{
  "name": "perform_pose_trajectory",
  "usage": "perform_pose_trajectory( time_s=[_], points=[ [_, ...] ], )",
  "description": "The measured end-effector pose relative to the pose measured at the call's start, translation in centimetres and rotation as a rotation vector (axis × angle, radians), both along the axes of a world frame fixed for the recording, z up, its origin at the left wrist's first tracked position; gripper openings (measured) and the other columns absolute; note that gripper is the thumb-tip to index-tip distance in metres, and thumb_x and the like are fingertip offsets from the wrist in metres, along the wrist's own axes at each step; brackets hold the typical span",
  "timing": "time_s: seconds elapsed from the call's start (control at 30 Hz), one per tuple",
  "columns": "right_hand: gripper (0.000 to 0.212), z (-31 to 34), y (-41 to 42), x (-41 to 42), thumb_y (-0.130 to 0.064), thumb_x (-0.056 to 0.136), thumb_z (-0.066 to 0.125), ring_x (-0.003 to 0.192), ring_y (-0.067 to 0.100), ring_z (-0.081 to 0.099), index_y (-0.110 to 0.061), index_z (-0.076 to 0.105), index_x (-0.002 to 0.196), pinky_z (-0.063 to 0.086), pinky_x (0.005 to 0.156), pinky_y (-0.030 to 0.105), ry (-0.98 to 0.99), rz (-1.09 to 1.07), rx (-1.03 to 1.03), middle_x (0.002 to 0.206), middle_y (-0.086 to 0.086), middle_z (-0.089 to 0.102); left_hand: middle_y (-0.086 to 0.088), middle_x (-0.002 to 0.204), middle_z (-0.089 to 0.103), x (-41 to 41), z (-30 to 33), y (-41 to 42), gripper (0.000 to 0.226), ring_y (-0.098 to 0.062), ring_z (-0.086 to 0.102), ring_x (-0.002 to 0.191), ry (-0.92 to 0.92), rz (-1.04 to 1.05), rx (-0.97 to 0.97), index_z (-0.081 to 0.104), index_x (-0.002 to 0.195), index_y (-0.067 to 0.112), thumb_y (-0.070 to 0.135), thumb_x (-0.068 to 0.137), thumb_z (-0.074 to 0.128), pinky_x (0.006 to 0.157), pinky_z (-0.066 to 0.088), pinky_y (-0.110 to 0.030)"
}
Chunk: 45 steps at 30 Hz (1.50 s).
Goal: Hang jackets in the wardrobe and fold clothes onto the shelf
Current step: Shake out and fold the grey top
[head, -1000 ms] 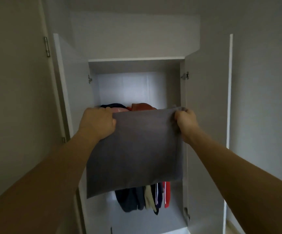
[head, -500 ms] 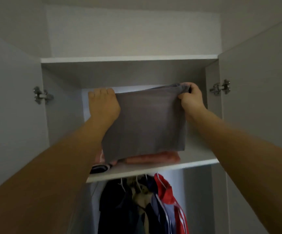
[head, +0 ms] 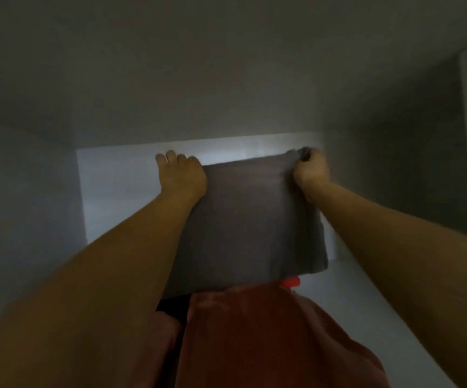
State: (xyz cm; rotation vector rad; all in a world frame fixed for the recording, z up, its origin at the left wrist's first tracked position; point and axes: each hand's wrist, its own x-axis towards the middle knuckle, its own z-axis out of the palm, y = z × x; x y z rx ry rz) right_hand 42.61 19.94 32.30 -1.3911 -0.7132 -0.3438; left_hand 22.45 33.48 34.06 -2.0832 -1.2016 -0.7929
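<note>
A folded grey cloth [head: 251, 222] lies stretched out deep inside the wardrobe's upper shelf compartment, above the pile of folded clothes. My left hand [head: 180, 175] holds its far left corner, fingers over the edge near the back wall. My right hand [head: 309, 169] grips the far right corner, bunching the fabric in its fist. Under the cloth's near edge lies a folded rust-red garment [head: 263, 331], with a bright red piece [head: 291, 282] and a dark one [head: 172, 306] peeking out beside it.
The white shelf board [head: 372, 309] runs along the right of the pile. The back wall [head: 120, 175] stands just beyond my hands. The compartment's ceiling [head: 226, 79] hangs low above, with side walls left and right [head: 394, 163].
Both hands have pushed the grey cloth from the shelf's front deep into the compartment, over the pile. The view has moved in; the hanging jackets and doors are out of sight.
</note>
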Motion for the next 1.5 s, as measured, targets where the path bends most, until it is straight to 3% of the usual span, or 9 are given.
perform_pose_trajectory(
  time_s=[0.17, 0.27, 0.43, 0.57, 0.67, 0.8, 0.93, 1.07, 1.5],
  points=[
    [0.035, -7.6, 11.1, 7.1, -0.017, 0.097, 0.044, 0.118, 0.038, 0.053, 0.001, 0.054, 0.125, 0.043, 0.099, 0.039, 0.090, -0.126, -0.551, 0.129, 0.025, 0.053, -0.015, 0.146, 0.039, 7.7, -7.8, 10.6, 0.045, -0.036, 0.024, 0.138, 0.206, 0.043, -0.168, 0.049, 0.137, 0.012, 0.026, 0.095, 0.037, 0.115, 0.009, -0.051],
    [0.034, -15.2, 15.6, 9.2, -0.015, 0.097, 0.042, 0.122, 0.037, 0.048, -0.001, 0.051, 0.127, 0.043, 0.098, 0.040, 0.082, -0.117, -0.831, 0.131, 0.021, 0.050, -0.015, 0.140, 0.041, 10.2, -15.9, 14.6, 0.042, -0.035, 0.032, 0.131, 0.277, 0.000, -0.280, 0.051, 0.134, 0.010, 0.021, 0.096, 0.035, 0.111, 0.020, -0.046],
    [0.040, -19.5, 17.7, 11.0, -0.015, 0.096, 0.050, 0.127, 0.034, 0.047, 0.002, 0.049, 0.133, 0.039, 0.102, 0.034, 0.048, -0.043, -1.170, 0.138, 0.020, 0.048, -0.017, 0.144, 0.040, 11.3, -22.9, 17.1, 0.043, -0.035, 0.032, 0.133, 0.272, -0.055, -0.534, 0.046, 0.136, 0.008, 0.019, 0.096, 0.032, 0.111, 0.024, -0.044],
    [0.040, -17.6, 15.6, 10.1, -0.013, 0.099, 0.045, 0.129, 0.033, 0.046, 0.004, 0.047, 0.135, 0.038, 0.103, 0.034, 0.019, 0.002, -1.177, 0.140, 0.021, 0.047, -0.014, 0.145, 0.041, 11.1, -20.8, 17.3, 0.047, -0.033, 0.034, 0.135, 0.354, -0.062, -0.557, 0.045, 0.137, 0.010, 0.027, 0.094, 0.040, 0.110, 0.027, -0.045],
    [0.035, -15.4, 11.7, 8.9, -0.012, 0.095, 0.050, 0.121, 0.035, 0.053, 0.006, 0.054, 0.125, 0.044, 0.095, 0.036, 0.101, -0.002, -1.004, 0.130, 0.023, 0.055, -0.016, 0.149, 0.035, 10.7, -17.0, 15.1, 0.056, -0.034, 0.033, 0.136, 0.401, -0.116, -0.576, 0.038, 0.143, 0.010, 0.038, 0.096, 0.045, 0.110, 0.029, -0.046],
    [0.046, -11.7, 3.2, 6.1, -0.016, 0.097, 0.047, 0.126, 0.033, 0.048, -0.001, 0.040, 0.140, 0.043, 0.100, 0.037, -0.029, -0.123, -0.877, 0.142, 0.019, 0.045, -0.016, 0.156, 0.023, 9.9, -11.2, 8.6, 0.056, -0.034, 0.028, 0.140, 0.333, -0.308, -0.598, 0.023, 0.151, 0.009, 0.031, 0.102, 0.036, 0.114, 0.029, -0.048],
    [0.055, -10.0, -8.1, 3.0, -0.019, 0.096, 0.049, 0.131, 0.034, 0.043, -0.008, 0.034, 0.147, 0.038, 0.106, 0.036, -0.171, -0.201, -0.846, 0.148, 0.017, 0.039, -0.012, 0.155, 0.027, 8.6, -8.7, -1.6, 0.056, -0.031, 0.033, 0.138, 0.303, -0.546, -0.503, 0.025, 0.151, 0.014, 0.039, 0.102, 0.035, 0.112, 0.032, -0.045],
    [0.056, -10.0, -19.3, -0.3, -0.019, 0.094, 0.053, 0.132, 0.032, 0.041, -0.003, 0.036, 0.144, 0.034, 0.105, 0.031, -0.214, -0.319, -0.880, 0.145, 0.019, 0.042, -0.013, 0.146, 0.040, 8.2, -9.7, -12.6, 0.051, -0.032, 0.041, 0.130, 0.222, -0.684, -0.292, 0.034, 0.144, 0.012, 0.038, 0.101, 0.034, 0.110, 0.032, -0.043],
    [0.056, -17.3, -47.3, -15.5, -0.023, 0.094, 0.052, 0.134, 0.027, 0.039, -0.014, 0.034, 0.146, 0.032, 0.109, 0.033, -0.101, -0.663, -0.955, 0.150, 0.006, 0.037, -0.007, 0.135, 0.049, 7.0, -18.2, -41.1, 0.050, -0.028, 0.043, 0.127, 0.168, -1.191, -0.089, 0.042, 0.137, 0.013, 0.036, 0.093, 0.046, 0.114, 0.022, -0.041]
  ],
)
